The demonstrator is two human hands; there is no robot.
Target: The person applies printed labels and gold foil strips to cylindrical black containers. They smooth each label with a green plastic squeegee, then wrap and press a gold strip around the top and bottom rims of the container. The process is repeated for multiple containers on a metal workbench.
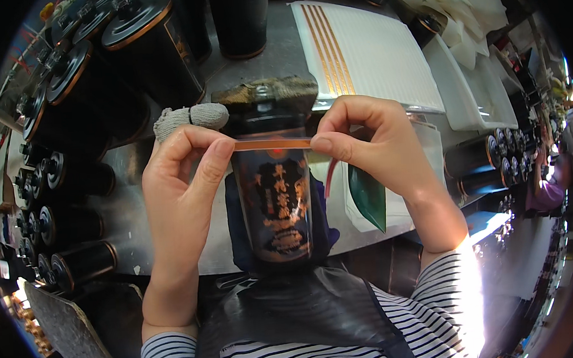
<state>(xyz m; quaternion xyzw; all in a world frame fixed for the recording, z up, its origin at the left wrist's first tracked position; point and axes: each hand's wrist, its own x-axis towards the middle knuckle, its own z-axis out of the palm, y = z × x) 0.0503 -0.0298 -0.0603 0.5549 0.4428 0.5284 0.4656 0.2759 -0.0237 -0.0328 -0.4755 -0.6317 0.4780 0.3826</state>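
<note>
My left hand (183, 185) pinches one end of a narrow orange-gold strip (272, 144) between thumb and forefinger. My right hand (373, 144) pinches it further along, and a reddish tail hangs below that grip. Held taut, the strip spans the upper part of a glossy black canister (280, 204) with gold lettering and decoration. The canister lies with its lidded end away from me, on a dark blue cloth (239, 221). A dark green pointed blade-like piece (368, 196) shows under my right hand; whether I hold it, I cannot tell. Grey knitted fabric (192, 118) with a black band adjoins my left knuckles.
A white foam sheet (382, 50) bearing several gold strips (330, 53) lies beyond my right hand. Black canisters (146, 50) crowd the metal table's (172, 235) left side and back. A white plastic bin (473, 89) stands right. A person in purple (550, 187) is far right.
</note>
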